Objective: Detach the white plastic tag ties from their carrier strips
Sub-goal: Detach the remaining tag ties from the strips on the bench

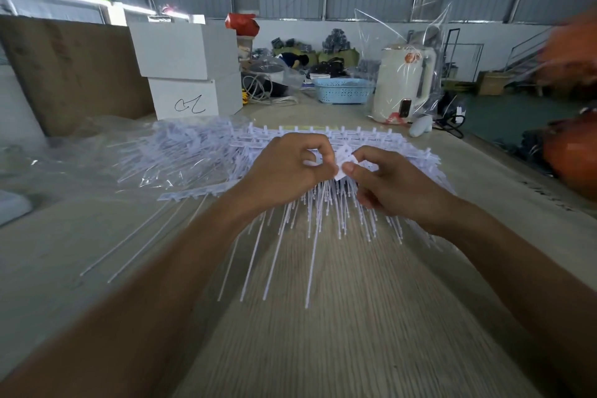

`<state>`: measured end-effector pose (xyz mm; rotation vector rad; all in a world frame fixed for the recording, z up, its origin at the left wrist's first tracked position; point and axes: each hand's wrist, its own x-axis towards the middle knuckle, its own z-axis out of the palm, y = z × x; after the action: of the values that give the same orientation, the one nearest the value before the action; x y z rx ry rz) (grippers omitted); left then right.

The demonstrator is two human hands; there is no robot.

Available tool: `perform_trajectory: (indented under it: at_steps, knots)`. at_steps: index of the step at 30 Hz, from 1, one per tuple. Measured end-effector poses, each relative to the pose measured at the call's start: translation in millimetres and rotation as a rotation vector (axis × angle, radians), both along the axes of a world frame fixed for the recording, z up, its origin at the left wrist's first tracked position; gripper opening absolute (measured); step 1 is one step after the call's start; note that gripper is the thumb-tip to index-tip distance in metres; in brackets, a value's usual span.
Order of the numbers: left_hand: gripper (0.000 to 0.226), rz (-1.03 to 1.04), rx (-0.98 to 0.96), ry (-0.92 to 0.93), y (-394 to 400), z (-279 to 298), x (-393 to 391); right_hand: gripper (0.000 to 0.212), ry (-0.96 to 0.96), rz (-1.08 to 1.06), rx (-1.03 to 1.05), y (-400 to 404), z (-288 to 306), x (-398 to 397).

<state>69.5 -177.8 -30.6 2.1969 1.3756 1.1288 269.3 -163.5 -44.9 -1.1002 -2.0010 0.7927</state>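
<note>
Both hands pinching at a tag tie head over a big pile of white ties on the table

Far left there's a clear plastic bag lying flat on the wooden table, with two stacked white boxes behind it, then the heap of white plastic tag ties on their carrier strips, thin tails fanning toward the camera. The left hand has its fingers curled and pinching a strip piece, the right hand pinches the small white tie head between thumb and forefinger, both held just above the pile. Further right at the back sits a blue basket and a white kettle wrapped in clear plastic
</note>
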Motion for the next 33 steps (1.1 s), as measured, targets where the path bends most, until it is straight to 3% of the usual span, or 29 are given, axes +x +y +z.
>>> perform_trajectory:
  at_steps: [4, 7, 11, 18, 23, 27, 33]
  knots:
    - [0.011, 0.074, 0.042, 0.092, 1, -1, 0, 0.025, -0.297, -0.19, 0.256, 1, 0, -7]
    - [0.02, 0.115, 0.058, 0.07, 0, 2, 0, 0.05, -0.344, -0.272, 0.331, 0, 7, -9]
    - [0.024, 0.275, 0.118, 0.245, 5, -2, -1, 0.05, -0.384, -0.233, 0.387, -3, 11, -7]
    - [0.017, -0.016, -0.026, -0.175, 3, 4, -4, 0.042, 0.058, -0.151, 0.113, -3, 6, -4]
    - [0.022, -0.183, -0.165, -0.227, -6, 3, 9, 0.042, 0.322, -0.124, -0.16, -5, 9, -10]
    - [0.019, -0.139, -0.098, -0.208, -6, 4, 10, 0.045, 0.382, -0.071, -0.275, -10, 15, -8]
    - [0.033, -0.177, -0.093, -0.272, -4, 1, 4, 0.024, 0.299, 0.008, -0.238, -12, 13, -3]
